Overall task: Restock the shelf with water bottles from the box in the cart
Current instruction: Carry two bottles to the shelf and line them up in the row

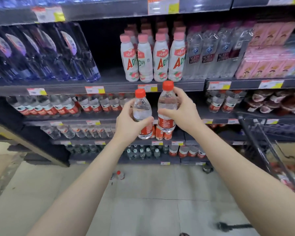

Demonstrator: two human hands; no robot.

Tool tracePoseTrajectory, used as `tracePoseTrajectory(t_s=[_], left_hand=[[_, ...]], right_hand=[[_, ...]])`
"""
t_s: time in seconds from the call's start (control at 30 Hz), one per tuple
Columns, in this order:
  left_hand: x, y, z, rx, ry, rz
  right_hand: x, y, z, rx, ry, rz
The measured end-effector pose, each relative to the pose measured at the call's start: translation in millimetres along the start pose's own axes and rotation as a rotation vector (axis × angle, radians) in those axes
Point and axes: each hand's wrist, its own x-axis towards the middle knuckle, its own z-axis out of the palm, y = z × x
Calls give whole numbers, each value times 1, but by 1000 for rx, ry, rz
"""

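Red caps, clear plastic: two water bottles, upright, held before the shelf (160, 116).

- Left hand (129, 122): fingers wrapped round the left bottle (142, 114).
- Right hand (182, 110): fingers wrapped round the right bottle (167, 106), which rides a little higher and just beside the left one.
- Step in hand, as judged: carrying a pair to the shelf, not yet set down. The next move calls for sliding both into the dark gap behind them, right of the matching row (66, 106), bases flat, labels out.
- Cart (269, 145): wire frame, right of the shelf; its box is not clearly seen.
- Floor (152, 193): pale tile; one stray bottle (118, 175) lies below the shelf.
- Above the shelf: white milk drinks (152, 58), dark blue bottles (46, 53) to their left.
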Motion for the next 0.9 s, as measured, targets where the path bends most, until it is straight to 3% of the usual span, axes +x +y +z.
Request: tracePoseTrajectory(t_s=[0.23, 0.5, 0.9], left_hand=[[27, -41, 2, -38, -119, 46], [63, -85, 61, -64, -223, 4], [117, -185, 153, -134, -130, 20]], right_hand=[[2, 34, 38, 33, 67, 53], [29, 98, 30, 58, 19, 99], [110, 235, 41, 81, -111, -46]])
